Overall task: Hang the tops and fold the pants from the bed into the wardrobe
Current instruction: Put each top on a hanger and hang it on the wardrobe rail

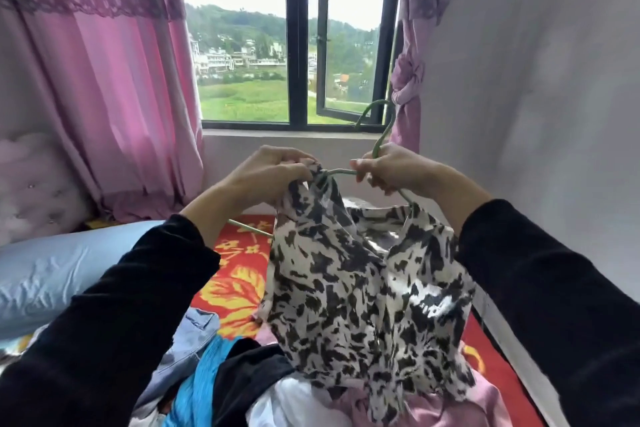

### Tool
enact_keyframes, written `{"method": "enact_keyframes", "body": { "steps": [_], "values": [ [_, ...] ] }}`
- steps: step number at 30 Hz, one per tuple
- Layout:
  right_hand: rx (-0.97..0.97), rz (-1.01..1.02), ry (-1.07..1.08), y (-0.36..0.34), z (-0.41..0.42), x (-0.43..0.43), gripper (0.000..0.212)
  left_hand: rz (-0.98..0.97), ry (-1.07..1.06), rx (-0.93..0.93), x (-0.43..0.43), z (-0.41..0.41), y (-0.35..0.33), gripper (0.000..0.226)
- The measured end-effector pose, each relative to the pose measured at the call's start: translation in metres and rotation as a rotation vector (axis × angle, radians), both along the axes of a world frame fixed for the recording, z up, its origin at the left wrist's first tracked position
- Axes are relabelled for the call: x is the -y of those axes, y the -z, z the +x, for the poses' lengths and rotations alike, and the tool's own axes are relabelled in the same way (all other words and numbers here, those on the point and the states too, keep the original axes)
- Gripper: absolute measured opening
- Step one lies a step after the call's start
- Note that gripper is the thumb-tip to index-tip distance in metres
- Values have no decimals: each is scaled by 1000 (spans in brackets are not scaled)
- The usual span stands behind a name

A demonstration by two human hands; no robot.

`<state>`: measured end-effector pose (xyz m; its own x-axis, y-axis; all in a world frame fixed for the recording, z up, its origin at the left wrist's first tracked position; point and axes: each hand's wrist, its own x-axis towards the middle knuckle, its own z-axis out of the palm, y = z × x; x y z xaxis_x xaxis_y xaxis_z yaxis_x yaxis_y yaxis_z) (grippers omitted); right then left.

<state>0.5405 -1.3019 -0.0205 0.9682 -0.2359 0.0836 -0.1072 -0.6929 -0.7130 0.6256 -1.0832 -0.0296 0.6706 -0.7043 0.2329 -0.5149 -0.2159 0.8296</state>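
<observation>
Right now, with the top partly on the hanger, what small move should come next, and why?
Probably the left hand should draw the bunched shoulder of the black-and-white patterned top along the bare arm of the green hanger: the right hand grips the hanger's neck, and the other shoulder looks seated.

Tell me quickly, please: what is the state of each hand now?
Left hand: closed, pinching the shoulder of the black-and-white patterned top.
Right hand: closed around the green hanger, just below its hook.
</observation>
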Motion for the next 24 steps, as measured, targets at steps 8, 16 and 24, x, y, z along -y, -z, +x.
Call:
{"method": "enact_keyframes", "body": {
  "steps": [8,16,24],
  "values": [
    [99,107,-35,-35,-8,-7,24,-79,-42,403,9,-19,33,9],
    [217,-63,-47,-60,-10,-26,23,403,-173,717,59,-28,72,34],
    [191,-137,48,-37,-20,5,15,367,-266,776,15,10,54,17]
  ]
}}
